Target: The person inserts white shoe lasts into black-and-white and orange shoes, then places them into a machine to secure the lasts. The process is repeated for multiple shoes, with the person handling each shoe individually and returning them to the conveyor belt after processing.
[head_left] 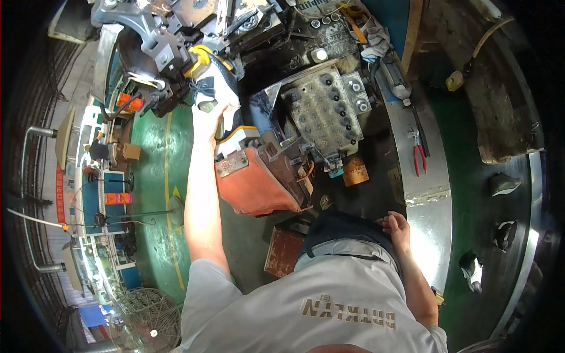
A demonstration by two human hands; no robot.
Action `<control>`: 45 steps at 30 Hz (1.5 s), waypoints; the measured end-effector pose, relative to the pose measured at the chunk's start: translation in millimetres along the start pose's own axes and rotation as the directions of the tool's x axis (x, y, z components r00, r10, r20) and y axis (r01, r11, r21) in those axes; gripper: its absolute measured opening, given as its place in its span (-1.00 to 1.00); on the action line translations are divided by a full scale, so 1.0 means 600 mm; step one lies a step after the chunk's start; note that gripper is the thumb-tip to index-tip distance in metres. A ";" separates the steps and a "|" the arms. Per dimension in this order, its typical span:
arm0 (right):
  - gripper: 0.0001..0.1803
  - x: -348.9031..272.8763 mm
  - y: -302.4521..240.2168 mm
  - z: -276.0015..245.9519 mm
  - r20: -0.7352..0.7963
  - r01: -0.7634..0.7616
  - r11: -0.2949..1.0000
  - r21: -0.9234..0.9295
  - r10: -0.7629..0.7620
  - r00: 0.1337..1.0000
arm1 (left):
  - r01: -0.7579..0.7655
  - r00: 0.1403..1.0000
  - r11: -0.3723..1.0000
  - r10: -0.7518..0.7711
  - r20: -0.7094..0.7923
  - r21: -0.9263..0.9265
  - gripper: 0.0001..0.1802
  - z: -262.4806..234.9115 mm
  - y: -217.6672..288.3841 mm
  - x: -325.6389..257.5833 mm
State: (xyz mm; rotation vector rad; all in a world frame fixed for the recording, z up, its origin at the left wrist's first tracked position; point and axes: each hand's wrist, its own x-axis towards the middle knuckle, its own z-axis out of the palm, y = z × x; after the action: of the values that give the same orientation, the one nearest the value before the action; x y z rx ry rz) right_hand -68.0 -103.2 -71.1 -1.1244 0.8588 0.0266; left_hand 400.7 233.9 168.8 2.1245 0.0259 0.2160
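At the upper left, a lace-up shoe (225, 88) in white and dark blue sits in the machine (170, 56), beside a yellow part at the shoe's far end. My left hand (210, 119) grips the shoe's near side, arm stretched straight out. Just below it lies a white piece with an orange-yellow edge (238, 140), above an orange-red machine cover (259, 182). My right hand (398, 230) hangs low by my waist, close to the metal bench edge. Its fingers are loosely bent and slightly apart, and nothing shows in them.
A greasy metal block with bolts (326, 109) fills the middle. On the right metal ledge (426, 194) lie red-handled pliers (418, 159) and a bottle (400, 88). Dark shoe-shaped pieces (505, 235) rest at the far right. A fan (147, 323) stands lower left.
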 end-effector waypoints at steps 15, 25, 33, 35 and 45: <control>-0.69 -0.014 0.015 0.067 0.244 0.077 0.918 -0.389 0.022 0.970 | -0.067 0.992 0.998 0.064 -0.112 -0.015 -0.17 0.015 -0.004 -0.041; -0.66 -0.026 -0.001 0.086 0.256 0.107 0.855 -0.507 0.030 0.966 | -0.123 0.991 0.850 0.135 -0.013 -0.512 -0.33 0.016 -0.025 -0.121; -0.69 -0.031 -0.009 0.091 0.277 0.168 0.864 -0.475 -0.034 0.960 | -0.037 0.997 0.581 0.080 0.012 -0.813 -0.42 -0.035 -0.035 -0.152; -0.70 -0.024 -0.007 0.083 0.273 0.250 0.832 -0.496 -0.124 0.954 | 0.258 0.915 0.351 0.209 0.344 -0.900 -0.20 -0.035 0.008 -0.196; -0.65 -0.086 -0.216 0.134 0.344 0.345 0.938 -0.040 -0.311 0.886 | 0.676 0.606 0.137 0.457 0.651 -0.724 0.23 0.082 0.057 -0.428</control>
State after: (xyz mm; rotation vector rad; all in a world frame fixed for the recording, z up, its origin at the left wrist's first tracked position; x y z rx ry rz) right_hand -1.0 -79.7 73.4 -1.3044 0.3591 -0.0214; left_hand 154.1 147.6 135.2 0.5433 -0.3830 -0.7521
